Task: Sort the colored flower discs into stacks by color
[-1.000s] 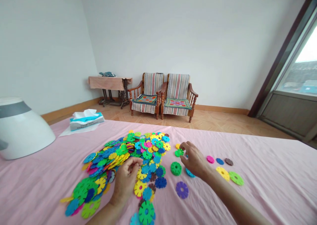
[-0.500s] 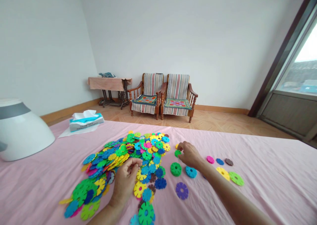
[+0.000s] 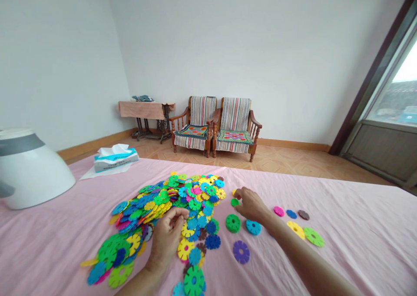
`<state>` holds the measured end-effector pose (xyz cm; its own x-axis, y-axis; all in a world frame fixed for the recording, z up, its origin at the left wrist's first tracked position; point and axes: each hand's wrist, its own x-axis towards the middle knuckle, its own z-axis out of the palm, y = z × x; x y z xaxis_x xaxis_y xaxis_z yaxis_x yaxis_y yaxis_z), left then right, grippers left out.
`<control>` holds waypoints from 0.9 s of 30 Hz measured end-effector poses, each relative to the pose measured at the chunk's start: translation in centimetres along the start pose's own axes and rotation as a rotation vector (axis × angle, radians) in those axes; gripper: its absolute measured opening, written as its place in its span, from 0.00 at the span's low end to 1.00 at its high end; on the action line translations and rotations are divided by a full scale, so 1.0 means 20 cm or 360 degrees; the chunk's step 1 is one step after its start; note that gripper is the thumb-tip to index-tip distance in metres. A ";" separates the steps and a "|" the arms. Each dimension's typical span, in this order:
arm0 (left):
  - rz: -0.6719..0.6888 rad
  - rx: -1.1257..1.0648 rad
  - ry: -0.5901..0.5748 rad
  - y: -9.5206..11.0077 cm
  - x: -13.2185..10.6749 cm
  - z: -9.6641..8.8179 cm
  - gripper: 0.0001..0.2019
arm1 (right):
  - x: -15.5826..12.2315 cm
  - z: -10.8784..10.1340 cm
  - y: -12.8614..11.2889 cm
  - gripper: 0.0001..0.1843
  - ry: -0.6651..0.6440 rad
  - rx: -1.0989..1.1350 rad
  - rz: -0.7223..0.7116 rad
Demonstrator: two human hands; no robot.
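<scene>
A big heap of coloured plastic snowflake discs [image 3: 156, 204] lies on the pink tablecloth [image 3: 342, 244]. My left hand [image 3: 167, 239] rests on the heap's near edge, fingers curled, pinching near a yellow disc. My right hand [image 3: 250, 204] reaches over to a small green disc [image 3: 234, 202] and a yellow one beside the heap, fingers bent on them. Near that hand lie a green disc [image 3: 233, 223], a light blue disc [image 3: 253, 227] and a purple disc [image 3: 241, 251].
To the right lie pink, blue, brown, yellow [image 3: 296, 229] and green [image 3: 313, 237] discs. A white rounded appliance [image 3: 29, 170] and a tissue pack [image 3: 115, 157] stand at the left. Two wooden armchairs [image 3: 216, 128] and a small table stand by the far wall.
My right hand slid forward off the light blue disc, leaving it uncovered on the cloth, and now touches the small green disc. The left hand hardly moved.
</scene>
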<state>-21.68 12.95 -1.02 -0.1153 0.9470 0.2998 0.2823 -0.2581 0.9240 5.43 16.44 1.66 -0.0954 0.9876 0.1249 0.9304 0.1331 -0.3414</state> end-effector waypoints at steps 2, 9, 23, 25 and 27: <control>-0.0004 -0.0003 0.0000 0.00 0.00 0.00 0.09 | -0.01 -0.03 0.00 0.14 0.0059 0.0055 -0.0003; -0.0023 -0.0007 0.0020 0.02 0.00 0.01 0.09 | -0.20 -0.11 -0.12 0.08 0.0262 0.0298 -0.0075; -0.0009 0.0016 0.0020 -0.01 0.00 0.00 0.09 | -0.53 0.05 -0.46 0.20 -0.0291 0.0566 -0.0414; -0.0012 0.0008 0.0018 0.00 0.00 0.01 0.09 | -0.53 0.06 -0.49 0.21 -0.0387 0.0524 -0.0465; -0.0012 -0.0001 0.0014 0.01 0.00 0.01 0.09 | -0.52 0.07 -0.51 0.22 -0.0464 0.0465 -0.0525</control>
<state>-21.52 12.93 -0.91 -0.1258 0.9473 0.2946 0.2810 -0.2508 0.9264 -3.61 4.94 2.51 -0.4999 0.8659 0.0193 0.7009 0.4175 -0.5783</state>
